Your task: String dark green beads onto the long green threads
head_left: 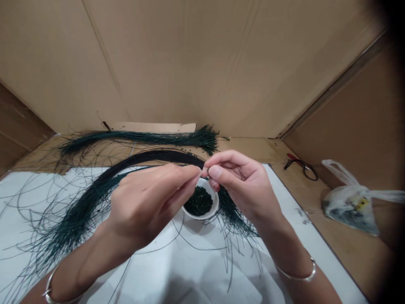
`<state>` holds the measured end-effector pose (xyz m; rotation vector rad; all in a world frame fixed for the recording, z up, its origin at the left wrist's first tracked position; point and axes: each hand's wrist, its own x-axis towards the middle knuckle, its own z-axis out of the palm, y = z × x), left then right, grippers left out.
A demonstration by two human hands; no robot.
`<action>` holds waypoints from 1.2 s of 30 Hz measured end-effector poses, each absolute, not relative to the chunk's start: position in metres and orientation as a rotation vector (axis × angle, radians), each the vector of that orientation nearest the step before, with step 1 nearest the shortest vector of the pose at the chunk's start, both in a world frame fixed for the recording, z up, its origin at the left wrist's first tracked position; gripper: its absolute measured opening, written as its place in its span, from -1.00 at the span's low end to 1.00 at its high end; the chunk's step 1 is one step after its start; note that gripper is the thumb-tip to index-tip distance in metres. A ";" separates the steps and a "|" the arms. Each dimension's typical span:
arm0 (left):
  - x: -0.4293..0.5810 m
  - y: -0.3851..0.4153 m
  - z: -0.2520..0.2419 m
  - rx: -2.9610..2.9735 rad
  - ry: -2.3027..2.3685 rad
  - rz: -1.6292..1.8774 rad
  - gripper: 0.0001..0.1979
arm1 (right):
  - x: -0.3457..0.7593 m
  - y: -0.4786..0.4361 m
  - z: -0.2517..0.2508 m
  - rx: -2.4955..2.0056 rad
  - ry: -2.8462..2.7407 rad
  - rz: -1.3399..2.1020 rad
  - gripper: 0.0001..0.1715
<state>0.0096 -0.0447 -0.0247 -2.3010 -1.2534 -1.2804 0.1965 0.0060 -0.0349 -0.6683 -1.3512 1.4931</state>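
My left hand (155,194) is closed in a pinch, its fingertips meeting those of my right hand (242,181) just over the far rim of a small white bowl (189,214). My right thumb and forefinger also pinch; a tiny dark bit shows at their tips, too small to name. What the left fingertips grip is hidden. The bowl holds a heap of small dark green pieces (199,200) like beads. Behind both hands a long bundle of dark green wires (139,158) arches across, its loose ends fanning out at both sides.
A second bundle of dark green wires (142,138) lies farther back by the cardboard wall (190,63). A white sheet (158,274) covers the near surface. To the right are a black cord with a red end (308,169) and a knotted clear plastic bag (351,209).
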 end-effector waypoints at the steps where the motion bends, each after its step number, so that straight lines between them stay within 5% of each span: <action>1: 0.010 -0.045 -0.024 -2.306 -1.267 -1.304 -0.91 | 0.196 0.007 -0.036 -0.652 -1.320 1.543 -0.92; 15: 0.011 -0.043 -0.024 -2.361 -1.229 -1.487 -0.87 | 0.189 0.013 -0.041 -0.518 -1.164 1.758 -0.95; 36: 0.010 -0.041 -0.020 -2.364 -1.421 -1.477 -0.96 | 0.193 0.017 -0.051 -0.482 -1.346 1.585 -0.91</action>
